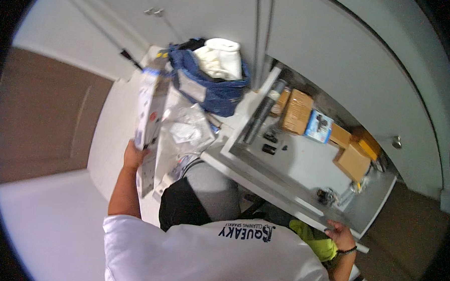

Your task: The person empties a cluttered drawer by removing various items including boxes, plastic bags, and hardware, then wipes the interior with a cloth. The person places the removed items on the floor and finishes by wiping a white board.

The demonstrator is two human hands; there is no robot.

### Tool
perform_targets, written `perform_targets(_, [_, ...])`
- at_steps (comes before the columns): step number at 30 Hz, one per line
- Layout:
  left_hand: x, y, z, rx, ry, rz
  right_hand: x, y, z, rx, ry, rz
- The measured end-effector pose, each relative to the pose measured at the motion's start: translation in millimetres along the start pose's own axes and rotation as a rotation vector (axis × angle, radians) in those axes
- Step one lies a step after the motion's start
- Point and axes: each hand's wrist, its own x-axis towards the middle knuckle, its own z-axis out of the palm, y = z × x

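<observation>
My left hand [134, 155] grips a long, narrow white box [149, 118] with printed marks, standing lengthwise at the left. At the lower right, my right hand [341, 236] holds the front edge of an open white drawer [253, 183]. A yellow-green cloth [314, 242] hangs beside that hand; whether the fingers also hold it is not clear. Inside the drawer are a brown cardboard box [297, 111], a blue and white box [319, 125], an opened-out brown carton [352, 163], a dark roll [262, 114], small black items [269, 149] and a bundle of cables [327, 196].
Behind the white box stands a blue fabric bag [212, 89] with white cloth [223, 57] in it. Clear plastic wrapping [189, 129] lies before the bag. White cabinet doors [337, 62] rise behind the drawer. A brown door [49, 117] is at the left.
</observation>
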Motion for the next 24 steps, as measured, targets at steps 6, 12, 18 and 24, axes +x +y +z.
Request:
perform_targets(6, [29,-98,117,0.087,-0.084,-0.118,-1,-20,-1,-0.030,-0.011,0.163])
perform_targets(12, [20,-78,150,0.251,-0.169,-0.141,-1,-20,8,0.028,0.059,0.204])
perform_targets(18, [65,-107,150,0.156,-0.571,-0.095,-1,-31,6,-0.314,0.036,0.127])
perform_targets(24, [54,60,58,0.619,-0.504,0.502,-7,5,12,-0.104,0.078,0.102])
